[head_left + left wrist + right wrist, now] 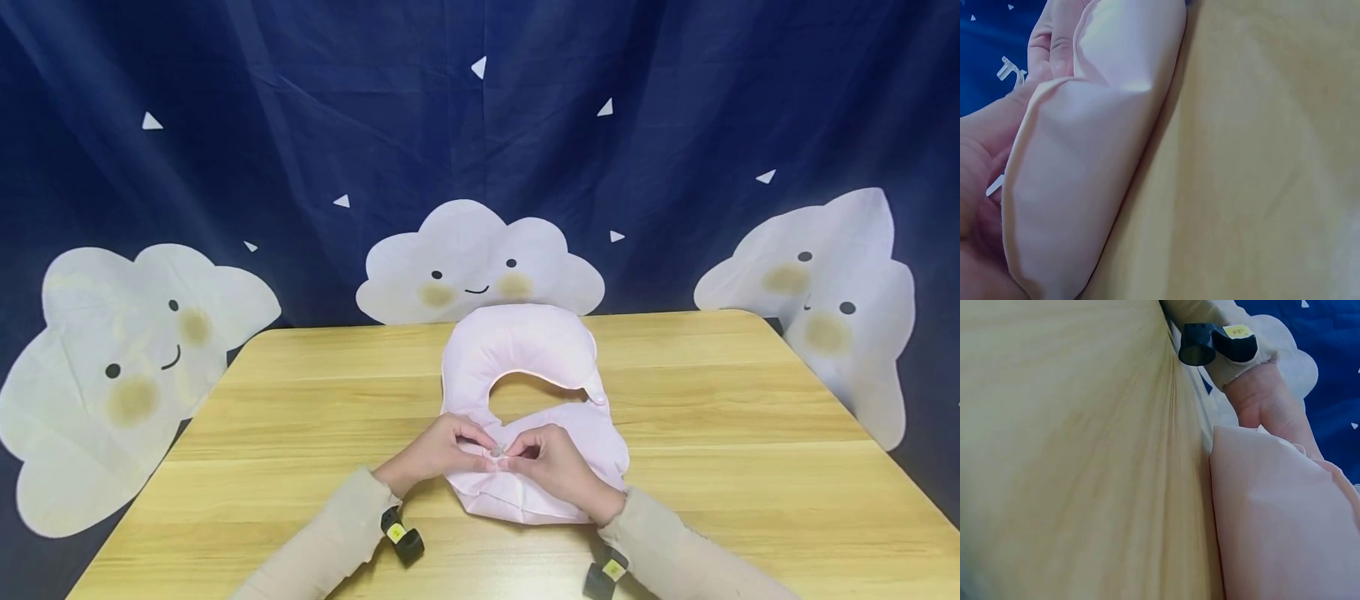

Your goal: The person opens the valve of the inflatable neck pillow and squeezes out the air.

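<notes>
A pale pink inflatable neck pillow (517, 333) lies on the table, its curved far part plump and its near part creased. A small clear plastic air valve (497, 451) stands up from the near part, between the fingertips of both hands. My left hand (442, 450) pinches at the valve from the left, while my right hand (555, 467) pinches at it from the right, thumb and forefinger together. In the left wrist view a clear plastic tab (1007, 69) sticks out beyond the fingers. The pillow's side (1285, 519) hides the right fingertips in the right wrist view.
The wooden table (300, 417) stretches out on both sides of the pillow. Behind it hangs a dark blue curtain (525, 150) printed with white clouds and small triangles. Black camera mounts (402, 537) sit at both wrists over beige sleeves (330, 533).
</notes>
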Available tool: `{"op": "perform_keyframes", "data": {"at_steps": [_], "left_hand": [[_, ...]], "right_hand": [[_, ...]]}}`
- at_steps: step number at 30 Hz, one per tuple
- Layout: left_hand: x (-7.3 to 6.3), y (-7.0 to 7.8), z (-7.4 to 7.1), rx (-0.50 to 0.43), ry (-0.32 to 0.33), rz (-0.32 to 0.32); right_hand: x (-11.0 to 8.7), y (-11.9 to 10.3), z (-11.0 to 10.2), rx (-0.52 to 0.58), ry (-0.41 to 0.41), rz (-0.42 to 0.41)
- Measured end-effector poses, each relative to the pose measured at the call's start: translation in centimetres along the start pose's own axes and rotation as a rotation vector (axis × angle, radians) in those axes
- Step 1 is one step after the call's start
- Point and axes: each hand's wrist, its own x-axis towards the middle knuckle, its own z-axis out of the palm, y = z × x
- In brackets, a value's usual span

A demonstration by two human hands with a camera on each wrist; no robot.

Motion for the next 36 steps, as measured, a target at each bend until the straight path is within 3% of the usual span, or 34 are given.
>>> {"op": "perform_keyframes", "data": {"at_steps": [7,14,23,36], "left_hand": [[0.0,0.0,0.3,0.004,0.039,-0.053],[0.0,-0.3,0.5,-0.006,0.057,-0.022],[0.0,-0.4,0.5,-0.006,0.048,-0.003],[-0.1,-0.1,0.5,-0.021,0.047,-0.011]], "right_hand": [[-0.1,-0.3,0.0,-0.018,0.006,0.023],[0.0,0.3,0.1,-0.017,-0.002,0.055],[0.5,3.9,0.6,0.006,-0.004,0.081],[0.2,4.1,-0.3,0.025,-0.034,0.120]]}}
